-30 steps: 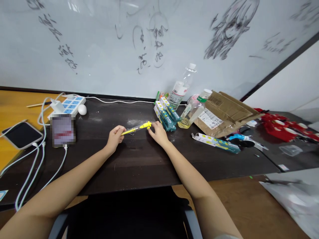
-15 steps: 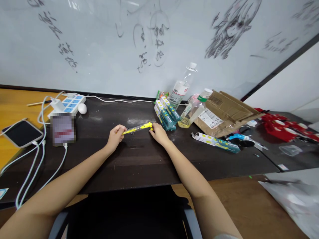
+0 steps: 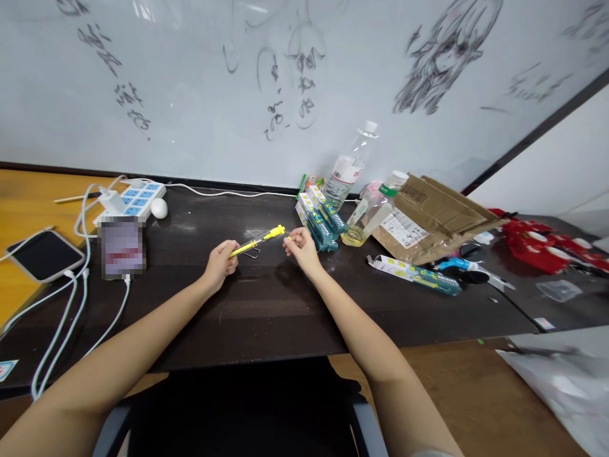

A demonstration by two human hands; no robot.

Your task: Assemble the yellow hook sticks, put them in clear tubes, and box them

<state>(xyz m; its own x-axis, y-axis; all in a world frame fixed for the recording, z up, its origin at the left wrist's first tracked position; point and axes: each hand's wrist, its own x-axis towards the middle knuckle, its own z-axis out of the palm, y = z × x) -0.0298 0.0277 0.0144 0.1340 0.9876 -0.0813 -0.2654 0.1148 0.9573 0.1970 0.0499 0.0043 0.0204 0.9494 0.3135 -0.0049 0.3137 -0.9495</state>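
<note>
My left hand [image 3: 221, 263] is closed around the near end of a slim yellow tool with a clear barrel [image 3: 257, 241]. The tool slants up to the right, its yellow knobbed end free in the air. Just right of that end, the fingertips of my right hand [image 3: 303, 249] pinch a small yellow piece [image 3: 288, 237], mostly hidden by the fingers. A narrow gap separates the piece from the tool. A thin bent wire [image 3: 254, 254] lies on the dark desk below the tool.
Teal-and-white boxes [image 3: 320, 219] lie beyond my right hand, near a water bottle [image 3: 343, 174] and a bottle of yellow liquid [image 3: 364, 222]. A torn cardboard package [image 3: 428, 216] and another box [image 3: 413, 274] are at right. A power strip [image 3: 137, 200] and charging phones [image 3: 45, 255] are at left.
My right hand has drawn slightly away from the tool's knobbed end, with a small yellow piece in its fingertips. The tool now tilts up a little more.
</note>
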